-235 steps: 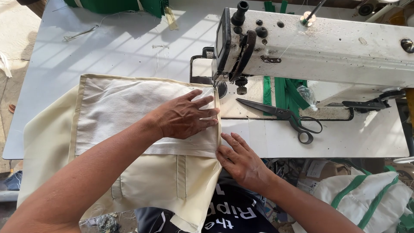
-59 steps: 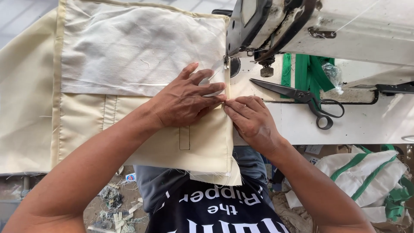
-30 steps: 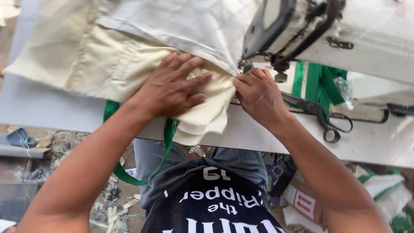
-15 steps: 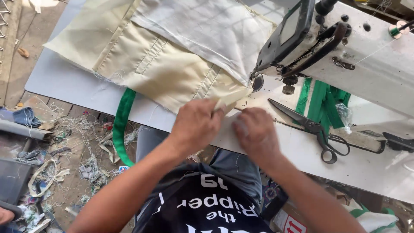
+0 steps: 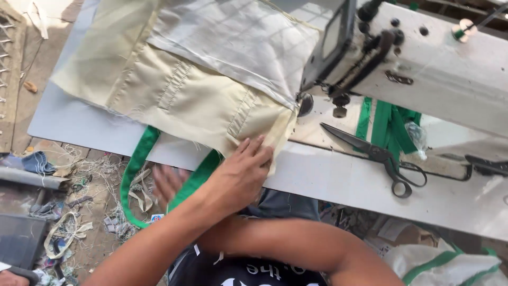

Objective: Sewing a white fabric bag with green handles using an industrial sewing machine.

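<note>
The cream bag (image 5: 174,95) lies at upper centre on the surface (image 5: 338,175). The left hand (image 5: 241,172) presses flat on its lower corner; the right hand (image 5: 166,182) — blurred, fingers spread — reaches the green strap (image 5: 135,169). Best keep that corner pinned.

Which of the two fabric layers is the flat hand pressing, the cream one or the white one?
The cream layer: the left hand lies on its near corner, while the white layer lies further away, untouched.
</note>
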